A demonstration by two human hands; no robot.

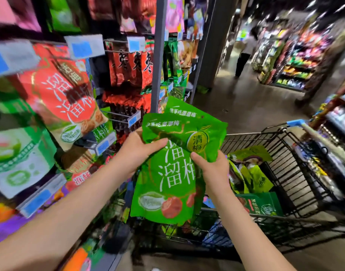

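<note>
two green snack bags [163,184] are held overlapped in the air, above the near left corner of the wire cart [293,169]. the left grip [138,153] is clenched on the upper left edge of the bags, with the thumb laid across the front. the right grip [210,167] is clenched on their right side, just under the round yellow label [199,140]. more green packets [253,178] are seen lying inside the cart. red bags [60,90] are hung at the left.
</note>
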